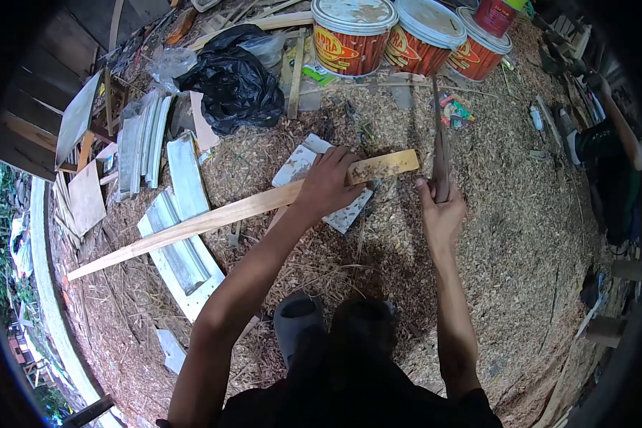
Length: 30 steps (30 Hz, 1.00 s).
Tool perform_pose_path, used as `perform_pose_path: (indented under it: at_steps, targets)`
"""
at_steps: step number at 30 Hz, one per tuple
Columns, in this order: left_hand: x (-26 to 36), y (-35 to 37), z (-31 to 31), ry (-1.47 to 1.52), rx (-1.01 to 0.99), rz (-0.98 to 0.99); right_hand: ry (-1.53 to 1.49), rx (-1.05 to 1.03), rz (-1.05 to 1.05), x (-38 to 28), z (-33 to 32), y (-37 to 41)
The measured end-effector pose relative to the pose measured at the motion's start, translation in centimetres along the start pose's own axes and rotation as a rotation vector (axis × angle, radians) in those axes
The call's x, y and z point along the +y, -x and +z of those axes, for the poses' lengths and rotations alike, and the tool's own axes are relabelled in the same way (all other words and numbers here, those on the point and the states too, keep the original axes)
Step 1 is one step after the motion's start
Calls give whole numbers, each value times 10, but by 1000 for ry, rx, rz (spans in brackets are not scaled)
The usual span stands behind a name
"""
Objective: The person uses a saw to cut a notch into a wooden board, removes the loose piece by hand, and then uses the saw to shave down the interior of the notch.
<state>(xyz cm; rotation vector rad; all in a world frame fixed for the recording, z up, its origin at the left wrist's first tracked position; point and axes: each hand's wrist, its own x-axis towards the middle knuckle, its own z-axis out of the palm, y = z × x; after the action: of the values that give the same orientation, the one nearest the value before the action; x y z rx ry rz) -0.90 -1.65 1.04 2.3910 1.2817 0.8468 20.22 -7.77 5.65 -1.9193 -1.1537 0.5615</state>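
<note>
My left hand (328, 180) is closed over a long, pale wooden plank (214, 220) near its right end, pressing it above a white, stained board (348, 212) on the ground. The plank slants down to the left, and its squared right end is yellower, with dark flecks. In my right hand (444, 214) is a long, narrow, dark-bladed tool (439, 135), fingers wrapped round its near end. Its blade points away from me, just right of the plank's end, apart from it in this view. I cannot tell whether it is a saw or a machete.
Wood shavings (521, 235) cover the ground. Paint buckets (353, 53) line the back beside a black plastic bag (239, 89). White moulded pieces (185, 153) lie to the left. My sandal (297, 321) is below the plank. Another person (613, 150) is at the far right.
</note>
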Motion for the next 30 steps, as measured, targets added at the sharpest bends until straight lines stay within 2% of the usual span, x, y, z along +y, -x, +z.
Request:
perform_pose_path:
  at_steps: [2,4,5,10,12,16,18,22,24,27,30]
  targets:
    - [-2,3,-12,25,-1,6,-38,-12,-39,-1,6,6]
    - [-5,7,-28,192,5,-67,-85,-29,-68,-1,15,10]
    - [-7,9,-37,159,-28,12,-75,-34,-100,-4,20,11]
    - [-50,20,-71,-53,-56,33,-28,-74,-111,-7,34,3]
    - [-71,31,-90,-49,-63,-98,-53,-67,-110,-1,36,1]
    - [-82,45,-110,-147,23,-212,-119,-62,-64,6,37,-2]
    - [-74,44,-109,-266,170,-84,-85,-47,-48,5,32,-3]
    - [-45,26,-74,-144,209,-124,-103,-11,-13,10,24,-13]
    - [-27,14,-51,-58,104,-41,-130,-3,6,11,20,-22]
    - [-10,4,-13,-118,71,1,-75,48,-10,13,20,-34]
    - [1,2,4,-119,38,-37,-11,37,-36,20,21,-42]
